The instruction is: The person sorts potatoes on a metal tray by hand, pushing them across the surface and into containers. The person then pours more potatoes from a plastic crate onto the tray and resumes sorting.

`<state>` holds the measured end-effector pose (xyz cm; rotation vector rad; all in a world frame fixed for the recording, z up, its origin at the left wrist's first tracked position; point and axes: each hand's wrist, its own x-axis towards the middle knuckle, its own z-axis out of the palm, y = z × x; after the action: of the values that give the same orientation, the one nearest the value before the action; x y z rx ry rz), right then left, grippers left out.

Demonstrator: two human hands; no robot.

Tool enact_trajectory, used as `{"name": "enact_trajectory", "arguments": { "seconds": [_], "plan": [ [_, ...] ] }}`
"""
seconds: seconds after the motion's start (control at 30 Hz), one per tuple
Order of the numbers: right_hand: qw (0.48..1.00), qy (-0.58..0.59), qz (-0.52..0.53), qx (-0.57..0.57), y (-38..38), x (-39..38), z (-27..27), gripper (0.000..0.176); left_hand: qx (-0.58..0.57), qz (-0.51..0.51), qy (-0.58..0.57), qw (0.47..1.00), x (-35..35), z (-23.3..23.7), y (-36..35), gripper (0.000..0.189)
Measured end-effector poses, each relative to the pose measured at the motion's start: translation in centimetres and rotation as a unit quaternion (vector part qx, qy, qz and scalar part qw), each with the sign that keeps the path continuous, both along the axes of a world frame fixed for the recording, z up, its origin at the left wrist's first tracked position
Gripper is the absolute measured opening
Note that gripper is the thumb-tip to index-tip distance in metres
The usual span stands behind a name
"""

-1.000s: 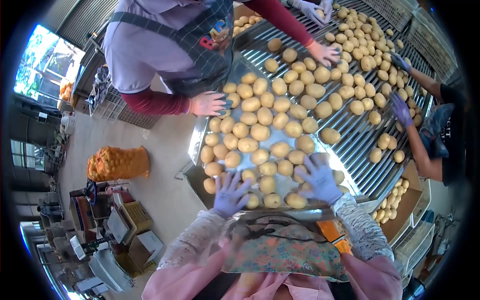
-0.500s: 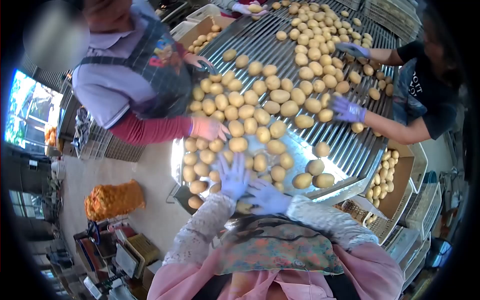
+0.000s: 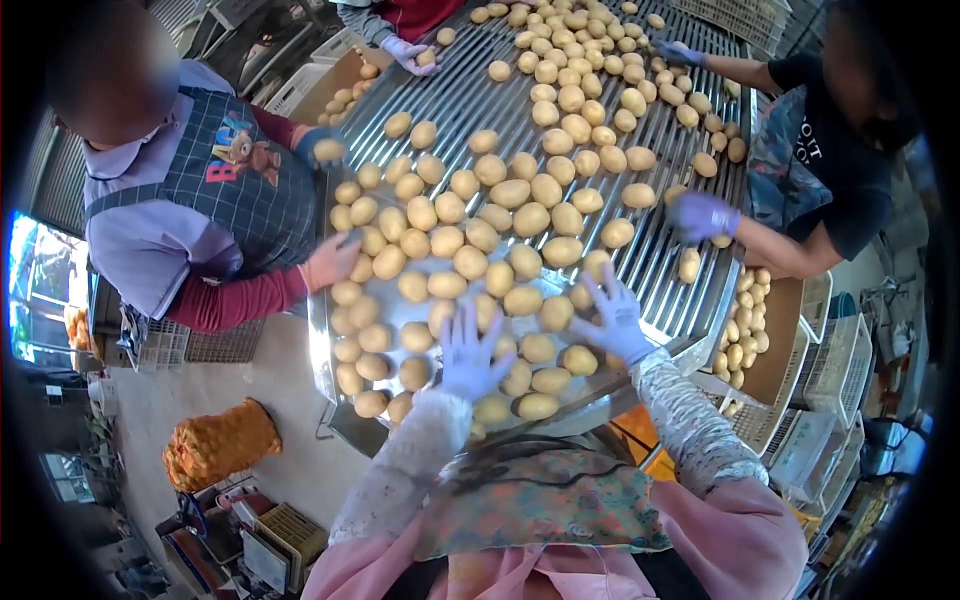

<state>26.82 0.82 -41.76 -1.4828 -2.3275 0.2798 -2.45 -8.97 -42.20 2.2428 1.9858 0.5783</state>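
Many yellow potatoes (image 3: 463, 262) lie over a metal tray (image 3: 640, 355) at the near end of a ribbed roller conveyor (image 3: 440, 95). My left hand (image 3: 470, 352), in a pale purple glove, is spread over the potatoes at the tray's middle. Its fingers point away from me and touch or nearly touch several of them. To the right, my right hand (image 3: 613, 318), gloved the same way, stretches its fingers beside the potatoes on the tray's right part. Neither hand is wrapped round a potato.
Across on the left, a person in a checked apron (image 3: 265, 170) handles potatoes; on the right, another person's purple-gloved hand (image 3: 705, 217) reaches over the rollers. A further gloved hand (image 3: 410, 55) works at the far left. A potato-filled box (image 3: 770, 350) and a full net sack (image 3: 222, 443) stand around.
My right hand has moved right and away from me, from beside my left hand to the tray's right part. Potatoes have shifted around both hands. The left co-worker's hand has drawn back left.
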Motion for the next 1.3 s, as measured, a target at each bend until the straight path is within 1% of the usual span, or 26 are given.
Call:
{"name": "enact_trajectory", "arguments": {
  "seconds": [0.07, 0.1, 0.17, 0.23, 0.27, 0.3, 0.37, 0.4, 0.47, 0.53, 0.57, 0.6, 0.63, 0.67, 0.73, 0.77, 0.8, 0.83, 0.87, 0.93, 1.0, 1.07, 1.13, 1.2, 1.27, 1.3],
  "plan": [
    [0.985, 0.058, 0.082, -0.137, -1.9, -1.2, 2.6, 0.080, -0.059, -0.038, 0.001, 0.998, -1.4, 1.1, -5.6, 0.074],
    [0.986, 0.056, 0.082, -0.137, -3.0, -1.4, 3.1, 0.080, -0.086, -0.027, 0.026, 0.996, -2.6, 1.6, -8.1, 0.073],
    [0.983, -0.058, 0.172, -0.028, -5.8, -1.4, 3.9, 0.083, -0.116, -0.004, 0.033, 0.993, -5.3, 1.4, -13.4, 0.073],
    [0.974, -0.080, 0.206, -0.047, -7.8, -2.5, 4.8, 0.085, -0.127, -0.014, 0.091, 0.988, -8.0, 3.7, -15.4, 0.075],
    [0.964, -0.099, 0.239, -0.067, -8.6, -3.5, 5.0, 0.086, -0.127, -0.009, 0.092, 0.988, -9.2, 3.3, -15.6, 0.075],
    [0.963, -0.096, 0.245, -0.065, -9.2, -4.9, 3.8, 0.086, -0.098, 0.060, 0.095, 0.989, -10.3, 2.4, -15.4, 0.074],
    [0.936, 0.031, 0.338, -0.096, -9.9, -8.6, 0.7, 0.086, -0.063, 0.159, 0.070, 0.983, -11.4, 2.3, -13.2, 0.071],
    [0.934, 0.034, 0.342, -0.096, -10.4, -10.6, 1.0, 0.086, -0.059, 0.189, 0.041, 0.979, -11.8, 2.7, -11.2, 0.070],
    [0.916, -0.067, 0.388, -0.073, -11.2, -13.8, 2.2, 0.086, -0.038, 0.224, 0.040, 0.973, -11.7, -1.8, -8.6, 0.068],
    [0.917, -0.038, 0.393, -0.057, -11.9, -14.1, 1.5, 0.080, -0.045, 0.172, 0.375, 0.910, -9.3, -6.4, -6.6, 0.072],
    [0.917, -0.012, 0.397, -0.045, -12.0, -14.3, 1.1, 0.074, -0.046, 0.173, 0.377, 0.909, -7.4, -5.1, -6.7, 0.072],
    [0.915, -0.011, 0.401, -0.048, -11.3, -13.6, 0.7, 0.074, -0.062, 0.143, 0.207, 0.966, -5.1, -1.8, -7.2, 0.075],
    [0.898, 0.062, 0.434, -0.037, -10.1, -11.9, 0.0, 0.058, -0.075, 0.110, 0.031, 0.991, -4.1, -0.1, -7.4, 0.078],
    [0.875, 0.137, 0.464, -0.024, -8.6, -10.2, -0.5, 0.044, -0.077, 0.113, 0.032, 0.990, -5.7, 0.0, -7.4, 0.078],
    [0.897, 0.073, 0.374, -0.226, -4.6, -6.2, 1.5, 0.020, -0.143, -0.058, 0.058, 0.986, -11.5, 0.4, -7.8, 0.080],
    [0.943, -0.021, 0.292, -0.159, -1.9, -5.5, 4.4, 0.015, -0.156, -0.020, 0.128, 0.979, -13.0, 0.2, -7.5, 0.080],
    [0.964, 0.009, 0.258, -0.061, 1.2, -4.4, 4.2, 0.016, -0.160, -0.020, 0.126, 0.979, -13.1, -0.7, -6.3, 0.080],
    [0.963, 0.116, 0.235, 0.068, 4.1, -3.7, 6.1, 0.024, -0.112, 0.080, 0.041, 0.990, -12.9, -1.8, -4.4, 0.079],
    [0.984, 0.112, 0.130, 0.038, 7.2, -2.1, 3.4, 0.044, -0.060, 0.179, -0.042, 0.981, -12.6, -2.3, -2.6, 0.078],
    [0.995, -0.082, -0.015, 0.058, 11.4, -2.9, 2.7, 0.064, -0.184, 0.279, 0.057, 0.941, -8.2, 1.1, 2.5, 0.080],
    [0.993, -0.116, -0.005, 0.001, 12.5, -6.4, 2.7, 0.067, -0.056, 0.261, 0.081, 0.960, -5.4, -1.3, 4.3, 0.079],
    [0.987, -0.150, 0.003, -0.056, 12.0, -10.2, 3.0, 0.069, 0.012, 0.154, 0.217, 0.964, -1.7, -3.3, 4.5, 0.081],
    [0.988, -0.149, 0.007, -0.024, 9.6, -12.5, 2.8, 0.071, -0.037, 0.088, 0.134, 0.986, 1.3, -1.5, 1.5, 0.076],
    [0.994, -0.074, 0.078, 0.024, 7.2, -11.1, 2.0, 0.071, -0.057, -0.027, -0.004, 0.998, 0.8, 1.9, -1.7, 0.070],
    [0.983, -0.040, 0.171, 0.055, 4.0, -8.7, 2.5, 0.067, -0.069, -0.108, -0.044, 0.991, -1.0, 2.9, -6.0, 0.065],
    [0.973, -0.035, 0.215, 0.073, 2.0, -7.7, 3.1, 0.063, -0.081, -0.105, 0.007, 0.991, -2.4, 2.2, -8.6, 0.066]
  ]
}}
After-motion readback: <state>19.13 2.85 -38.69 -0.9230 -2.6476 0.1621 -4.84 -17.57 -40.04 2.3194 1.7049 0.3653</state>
